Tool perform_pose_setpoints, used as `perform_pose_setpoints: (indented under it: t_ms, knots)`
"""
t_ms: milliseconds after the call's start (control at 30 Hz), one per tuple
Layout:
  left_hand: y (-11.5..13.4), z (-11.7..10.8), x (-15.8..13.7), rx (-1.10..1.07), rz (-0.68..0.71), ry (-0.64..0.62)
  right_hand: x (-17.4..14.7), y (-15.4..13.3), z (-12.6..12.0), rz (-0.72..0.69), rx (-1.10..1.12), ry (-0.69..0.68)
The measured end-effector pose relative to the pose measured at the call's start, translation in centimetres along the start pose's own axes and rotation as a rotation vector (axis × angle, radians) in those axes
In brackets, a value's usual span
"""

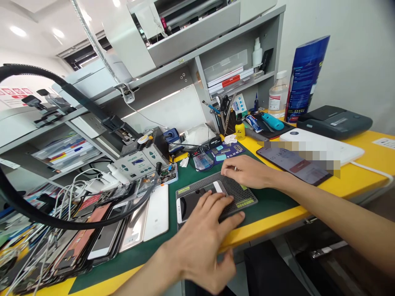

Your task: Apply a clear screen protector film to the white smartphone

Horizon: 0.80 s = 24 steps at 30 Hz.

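A white-framed smartphone (189, 204) with a dark screen lies face up on a perforated black pad (247, 198) over the green mat. Over its near side stretches my left hand (203, 236), fingers apart, the fingertips resting on the phone and the pad. My right hand (243, 170) is at the pad's far right edge with its fingers curled in. A tiny pale bit shows by those fingers, too small to name. Part of the phone is hidden under my left hand.
Stacked phones and screens (101, 238) with white cables crowd the left, beneath a curved black hose (18, 201). A soldering station (138, 162) stands behind. To the right are a lit phone (290, 160), a white device (327, 146) and a dark case (335, 121).
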<state>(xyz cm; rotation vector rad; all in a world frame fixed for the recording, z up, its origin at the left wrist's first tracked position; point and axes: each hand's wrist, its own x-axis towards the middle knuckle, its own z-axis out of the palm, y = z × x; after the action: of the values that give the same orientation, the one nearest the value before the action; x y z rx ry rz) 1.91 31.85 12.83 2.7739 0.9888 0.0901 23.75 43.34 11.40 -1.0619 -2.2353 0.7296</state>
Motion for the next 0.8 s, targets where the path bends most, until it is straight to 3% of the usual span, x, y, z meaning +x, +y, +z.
perform_pose_setpoints:
  t_ms: [233,400,500,600,700,800]
  knots:
    - [0.3,0.8,-2.4,0.157,-0.087,0.061,-0.1,0.1,0.1,0.004,-0.015,-0.018]
    - [-0.3,1.3,-3.3,0.237,0.012,0.121,0.0,0.0,0.1,0.003,-0.040,-0.025]
    - [-1.1,2.5,-4.3,0.255,0.079,0.264,-0.2,-0.4,0.1,-0.027,-0.057,-0.007]
    - [-2.3,4.2,-5.9,0.249,0.133,0.486,-1.5,-1.1,0.5,-0.110,-0.071,0.048]
    - [-3.0,5.3,-7.4,0.256,-0.097,0.585,-3.8,-1.4,1.3,-0.284,-0.116,0.102]
    - [-3.1,5.6,-8.1,0.290,-0.289,0.597,-5.7,-1.2,2.1,-0.323,-0.276,0.088]
